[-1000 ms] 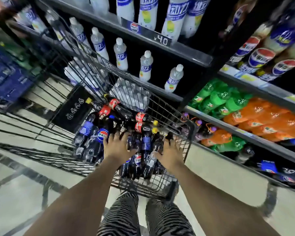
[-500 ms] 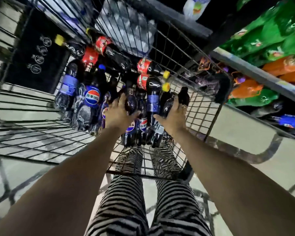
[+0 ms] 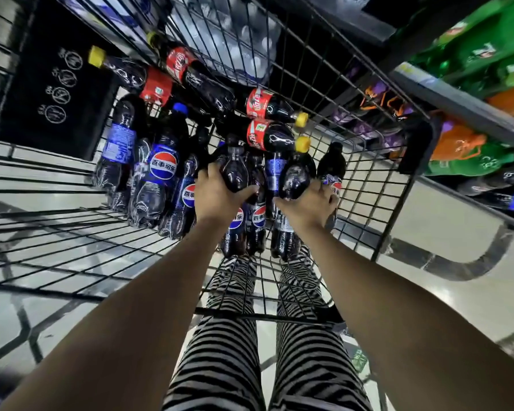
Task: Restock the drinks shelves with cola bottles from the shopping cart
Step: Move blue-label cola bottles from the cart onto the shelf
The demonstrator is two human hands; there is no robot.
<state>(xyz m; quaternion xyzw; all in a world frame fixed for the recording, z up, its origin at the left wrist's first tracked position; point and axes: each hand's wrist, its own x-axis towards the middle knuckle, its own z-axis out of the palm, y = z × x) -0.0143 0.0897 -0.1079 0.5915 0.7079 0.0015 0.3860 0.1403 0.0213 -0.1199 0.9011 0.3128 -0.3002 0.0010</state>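
Observation:
Both my hands are down in the black wire shopping cart, among several dark cola bottles. My left hand grips the upper part of a blue-labelled cola bottle. A second blue-labelled cola bottle is held the same way by my right hand. More blue-labelled bottles lie to the left. Red-labelled bottles with yellow caps lie just beyond my hands.
The drinks shelf edge runs along the upper right, with green and orange bottles and dark bottles below it. A pack of water bottles lies beyond the cart's far end. Pale tiled floor shows through the wire. My striped trousers stand below.
The view has tilted down and closer to the cart. My hands went from resting over the bottles to gripping one bottle each.

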